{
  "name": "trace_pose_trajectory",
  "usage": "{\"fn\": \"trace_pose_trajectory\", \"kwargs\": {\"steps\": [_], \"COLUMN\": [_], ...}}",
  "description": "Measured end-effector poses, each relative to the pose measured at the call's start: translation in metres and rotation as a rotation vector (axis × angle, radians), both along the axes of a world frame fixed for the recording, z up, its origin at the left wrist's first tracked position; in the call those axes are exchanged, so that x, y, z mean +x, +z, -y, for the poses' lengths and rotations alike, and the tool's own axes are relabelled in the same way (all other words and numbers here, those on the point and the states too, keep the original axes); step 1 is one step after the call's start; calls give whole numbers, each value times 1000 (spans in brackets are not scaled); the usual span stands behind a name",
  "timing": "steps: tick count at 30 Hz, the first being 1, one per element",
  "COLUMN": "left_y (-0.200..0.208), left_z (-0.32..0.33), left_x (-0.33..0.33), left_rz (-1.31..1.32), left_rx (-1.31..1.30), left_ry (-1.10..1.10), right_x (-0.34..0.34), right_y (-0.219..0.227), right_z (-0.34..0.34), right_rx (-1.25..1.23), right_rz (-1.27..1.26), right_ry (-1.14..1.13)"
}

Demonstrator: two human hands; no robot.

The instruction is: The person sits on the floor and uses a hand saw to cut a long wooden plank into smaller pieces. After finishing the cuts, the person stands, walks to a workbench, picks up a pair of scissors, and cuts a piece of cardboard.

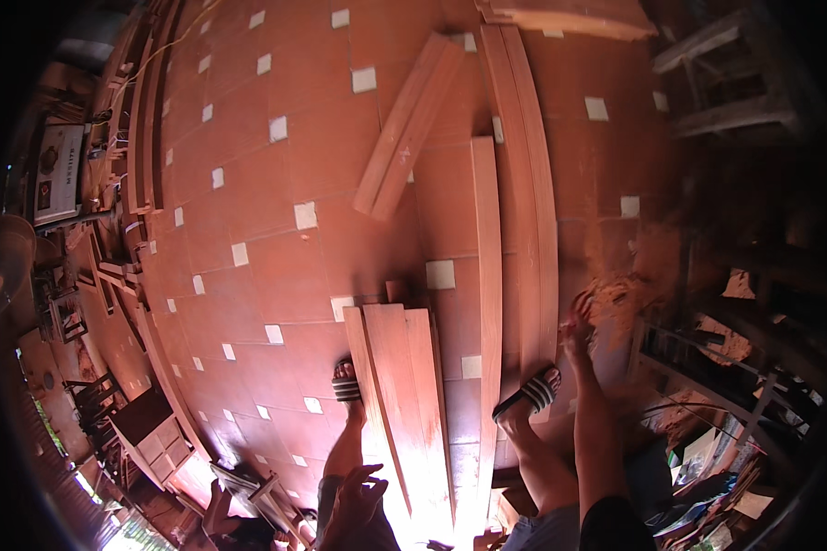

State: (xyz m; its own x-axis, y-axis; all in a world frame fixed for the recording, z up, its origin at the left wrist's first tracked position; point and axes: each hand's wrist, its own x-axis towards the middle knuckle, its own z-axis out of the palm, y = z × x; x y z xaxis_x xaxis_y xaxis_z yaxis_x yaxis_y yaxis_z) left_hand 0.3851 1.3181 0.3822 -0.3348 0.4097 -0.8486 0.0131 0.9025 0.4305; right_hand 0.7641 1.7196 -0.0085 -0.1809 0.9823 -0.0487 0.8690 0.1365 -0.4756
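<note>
My right hand [579,323] reaches forward past my right foot, to the right of the long boards [524,174]. Its fingers look stretched out and slightly blurred, with nothing seen in them, beside a sawdust heap [618,296]. My left hand [360,491] is held low above my left leg, fingers loosely bent and apart, with no object visible in it. Between my feet lies a group of wooden planks [393,367] side by side, washed out by glare at their near end. A narrow wooden strip [490,275] runs lengthwise between that group and the long boards.
Two short boards [409,124] lie slanted ahead on the tiled floor [248,184]. A wide plank [570,16] crosses at the far end. Long timber [147,119] lines the left. Dark metal frames [708,367] stand at right, a wooden trestle [726,73] at far right.
</note>
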Motion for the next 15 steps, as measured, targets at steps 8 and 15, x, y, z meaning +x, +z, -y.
{"fn": "trace_pose_trajectory", "kwargs": {"steps": [8,15], "left_y": [72,213], "left_z": [-25,-121], "left_x": [-118,-344], "left_rz": [102,554], "left_rx": [235,334], "left_ry": [179,909], "right_x": [-233,-546], "right_y": [333,630], "right_z": [76,145], "right_rx": [-92,-18], "right_rz": [-5,-363], "right_ry": [154,672]}}
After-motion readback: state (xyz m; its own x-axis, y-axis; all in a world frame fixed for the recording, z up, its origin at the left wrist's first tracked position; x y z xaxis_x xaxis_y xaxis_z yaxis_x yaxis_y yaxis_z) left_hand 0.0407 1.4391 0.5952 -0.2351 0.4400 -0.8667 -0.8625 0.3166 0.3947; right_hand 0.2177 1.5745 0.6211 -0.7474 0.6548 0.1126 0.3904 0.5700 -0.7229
